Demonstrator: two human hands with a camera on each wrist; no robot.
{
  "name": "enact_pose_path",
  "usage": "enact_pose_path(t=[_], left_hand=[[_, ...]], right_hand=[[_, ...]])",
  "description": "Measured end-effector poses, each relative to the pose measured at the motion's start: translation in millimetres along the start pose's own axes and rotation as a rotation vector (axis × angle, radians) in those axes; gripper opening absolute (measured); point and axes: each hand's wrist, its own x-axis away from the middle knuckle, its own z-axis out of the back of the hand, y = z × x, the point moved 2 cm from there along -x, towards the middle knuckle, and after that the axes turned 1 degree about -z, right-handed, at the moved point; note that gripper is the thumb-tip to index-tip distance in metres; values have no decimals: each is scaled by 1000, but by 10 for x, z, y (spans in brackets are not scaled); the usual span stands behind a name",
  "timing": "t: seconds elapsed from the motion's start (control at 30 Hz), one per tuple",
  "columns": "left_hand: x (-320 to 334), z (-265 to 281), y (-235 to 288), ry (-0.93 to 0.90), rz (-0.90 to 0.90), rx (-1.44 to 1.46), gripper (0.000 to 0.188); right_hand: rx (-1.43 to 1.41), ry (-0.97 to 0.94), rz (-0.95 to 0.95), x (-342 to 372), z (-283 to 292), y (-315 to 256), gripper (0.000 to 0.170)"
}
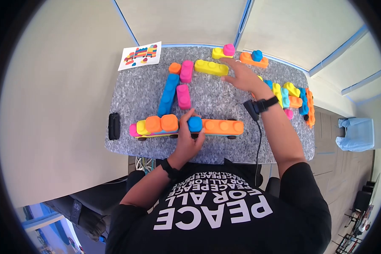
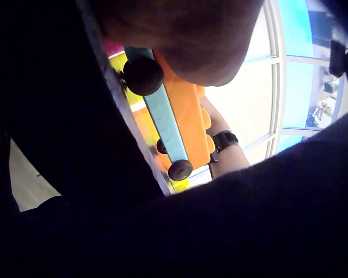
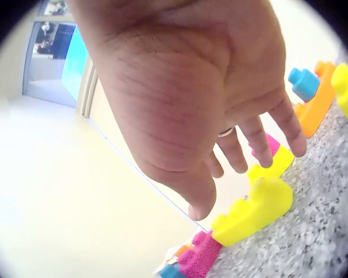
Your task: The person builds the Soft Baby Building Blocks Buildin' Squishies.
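Near the table's front edge stands a long wheeled block vehicle (image 1: 222, 126), topped with orange blocks and a blue block (image 1: 195, 124). My left hand (image 1: 189, 137) grips its middle, fingers around the side just left of the blue block, thumb in front. The left wrist view shows the vehicle's orange block (image 2: 188, 119) and wheels under that hand (image 2: 185, 35). My right hand (image 1: 243, 77) hovers with spread fingers by the right end of a long yellow block (image 1: 211, 67). In the right wrist view, the palm (image 3: 180, 92) faces the camera, holding nothing, above the yellow block (image 3: 256, 211).
Left of the yellow block lie pink blocks (image 1: 186, 71), a small orange one (image 1: 175, 68) and a long blue one (image 1: 168, 95). A picture card (image 1: 140, 56) is at the back left, a black case (image 1: 114, 126) at the left edge. Several assembled blocks (image 1: 295, 101) stand at the right.
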Motion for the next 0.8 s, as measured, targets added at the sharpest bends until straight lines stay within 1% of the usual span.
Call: enact_pose_path(t=[0.1,0.2,0.3,0.4,0.5,0.6,0.7,0.77,0.8], left_hand=[[-2,-7,19,8,-5,-19,83],[4,3,34,11,-25,-39,84],[-3,15,33,23,-71,-54,85],[-5,6,29,34,-84,-21,90],[2,21,-18,49,-106,-34,97],[0,19,-25,31,-73,-39,105],[-17,26,12,11,-42,-45,111],[-13,21,-5,11,-36,-53,114],[-20,30,12,8,-44,-64,111]], right_hand=[[56,-184,-150,-162,-135,-14,75],[99,-155,-154,-187,-244,-18,71],[8,-206,-213,-105,-181,21,67],[-237,-121,-200,148,119,-269,58],[-326,15,10,479,333,-488,51],[-408,-61,-43,839,632,-983,52],[-381,-51,-18,1183,618,-1214,52],[-403,-39,-71,1393,552,-1322,52],[-422,-30,-93,1477,486,-1374,52]])
